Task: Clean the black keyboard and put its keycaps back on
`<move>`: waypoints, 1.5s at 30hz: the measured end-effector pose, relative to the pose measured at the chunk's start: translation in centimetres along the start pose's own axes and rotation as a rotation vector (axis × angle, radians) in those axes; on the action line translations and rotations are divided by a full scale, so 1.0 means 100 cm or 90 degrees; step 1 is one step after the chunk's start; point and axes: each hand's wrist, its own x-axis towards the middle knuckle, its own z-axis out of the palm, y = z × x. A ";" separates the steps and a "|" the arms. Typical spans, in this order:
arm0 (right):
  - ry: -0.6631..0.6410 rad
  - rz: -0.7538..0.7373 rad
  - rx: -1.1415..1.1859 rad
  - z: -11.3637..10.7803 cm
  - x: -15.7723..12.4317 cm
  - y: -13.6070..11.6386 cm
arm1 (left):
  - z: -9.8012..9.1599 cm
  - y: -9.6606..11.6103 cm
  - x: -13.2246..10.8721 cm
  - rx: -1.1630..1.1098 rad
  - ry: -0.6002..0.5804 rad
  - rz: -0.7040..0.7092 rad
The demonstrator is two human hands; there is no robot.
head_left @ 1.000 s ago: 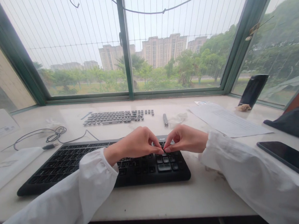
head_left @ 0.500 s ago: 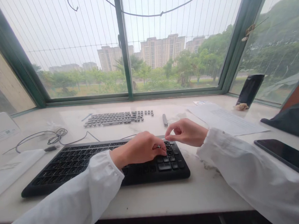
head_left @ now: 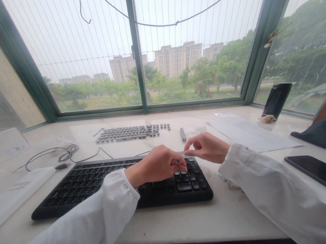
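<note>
A black keyboard [head_left: 86, 185] lies in front of me, with most of its key sockets bare and keycaps [head_left: 184, 187] seated on the number pad. Over the number pad, my left hand [head_left: 159, 166] is closed, its fingertips down at the keys; a small glint shows beneath them, too small to name. My right hand [head_left: 207, 147] is pinched at the keyboard's upper right corner, thumb against index finger. Whatever lies between those fingertips cannot be made out. Behind the keyboard, loose keycaps [head_left: 130, 133] stand in rows on the white tabletop [head_left: 171, 223].
A small grey stick [head_left: 182, 134] lies behind my right hand. To the right are paper sheets [head_left: 251, 134], a phone [head_left: 316, 172] and a dark cylinder [head_left: 276, 101]. A coiled cable [head_left: 69, 152] and white boxes [head_left: 16, 195] sit left. The window [head_left: 141, 63] rises behind.
The whole view has shifted slightly, so everything appears a little lower and further right. Both hands keep nearly the same pose over the number pad.
</note>
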 end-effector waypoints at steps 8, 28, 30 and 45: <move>0.051 0.010 -0.011 0.003 0.007 0.014 | -0.006 -0.001 0.000 0.084 0.088 -0.036; 0.212 0.078 -0.141 0.016 0.029 0.070 | -0.005 -0.041 0.003 0.268 0.108 -0.288; 0.183 0.074 -0.155 0.015 0.037 0.069 | -0.006 -0.043 0.003 0.263 0.107 -0.286; 0.105 0.136 -0.271 0.030 0.169 0.056 | -0.008 -0.050 0.005 0.254 0.118 -0.286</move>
